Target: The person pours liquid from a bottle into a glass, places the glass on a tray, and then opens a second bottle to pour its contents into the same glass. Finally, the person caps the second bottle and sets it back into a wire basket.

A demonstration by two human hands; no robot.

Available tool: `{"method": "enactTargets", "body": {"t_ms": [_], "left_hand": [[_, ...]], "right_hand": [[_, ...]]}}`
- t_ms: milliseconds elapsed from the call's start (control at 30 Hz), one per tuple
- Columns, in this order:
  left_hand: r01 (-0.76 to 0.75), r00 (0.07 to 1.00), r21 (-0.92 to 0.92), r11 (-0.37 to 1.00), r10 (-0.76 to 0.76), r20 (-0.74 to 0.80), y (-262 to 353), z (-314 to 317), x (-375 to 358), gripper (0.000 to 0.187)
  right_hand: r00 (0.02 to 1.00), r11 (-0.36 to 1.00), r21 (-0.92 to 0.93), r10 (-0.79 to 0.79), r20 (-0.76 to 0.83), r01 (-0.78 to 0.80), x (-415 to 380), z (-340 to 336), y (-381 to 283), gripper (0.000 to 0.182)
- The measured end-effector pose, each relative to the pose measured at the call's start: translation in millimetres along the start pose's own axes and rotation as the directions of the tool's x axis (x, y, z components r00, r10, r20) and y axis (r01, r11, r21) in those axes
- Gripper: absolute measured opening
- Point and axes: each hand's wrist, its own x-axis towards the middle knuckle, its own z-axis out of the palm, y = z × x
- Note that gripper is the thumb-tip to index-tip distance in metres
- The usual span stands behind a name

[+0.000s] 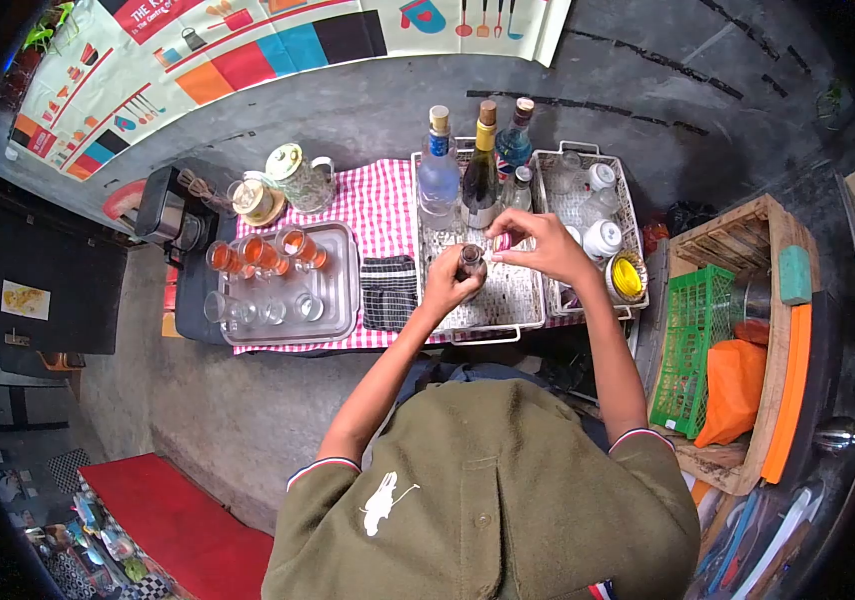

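Note:
My left hand (445, 282) is wrapped round a small dark bottle (471, 257), its open mouth facing up at me. Just right of it, my right hand (548, 248) pinches a small pink-and-white cap (504, 242) between thumb and fingers, close to the bottle's mouth. Both hands are over a white woven tray (493, 312). At the tray's back stand a clear bluish bottle (439, 175), a dark wine bottle (481, 170) with a yellow neck, a blue bottle (515, 145) and a small clear bottle (519, 190).
On the checkered cloth (378, 200) to the left, a metal tray (333, 325) carries several glasses, some with reddish drink (260, 252). A folded black cloth (389, 295) lies between the trays. Jars (603, 238) fill another white tray. A wooden crate (768, 400) stands right.

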Motion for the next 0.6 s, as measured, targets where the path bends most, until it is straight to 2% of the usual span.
{"method": "enactTargets", "body": {"t_ms": [133,333,433,467,567,600], "left_hand": [[0.051,0.999,-0.019,0.999,-0.051,0.008,5.4,-1.8,-0.2,0.028],[0.026,0.997,0.048,0.999,-0.029,0.077,6.7,-6.3,0.9,0.023],[0.023,0.997,0.03,0.999,-0.025,0.073,4.2,-5.4,1.5,0.023],[0.008,0.998,0.036,0.999,-0.01,0.069,4.1,-5.5,2.0,0.023],[-0.043,0.999,0.018,0.999,0.043,0.014,0.7,-2.4,3.2,0.026],[-0.063,0.998,0.019,0.998,0.063,0.013,1.4,-3.2,4.1,0.026]], "right_hand": [[0.996,0.999,0.04,0.015,-0.088,-0.011,-9.5,2.1,7.0,0.032],[0.992,0.999,0.033,-0.001,-0.126,0.005,-22.1,10.7,17.7,0.034],[0.979,0.994,0.106,0.006,-0.206,0.016,-27.4,25.5,42.0,0.034],[0.973,0.979,0.197,0.1,-0.208,-0.058,-30.0,30.9,50.5,0.034],[0.954,0.966,0.197,0.208,-0.214,-0.167,-37.4,41.5,71.6,0.035],[0.957,0.978,0.14,0.186,-0.221,-0.157,-38.6,45.9,80.1,0.035]]}}
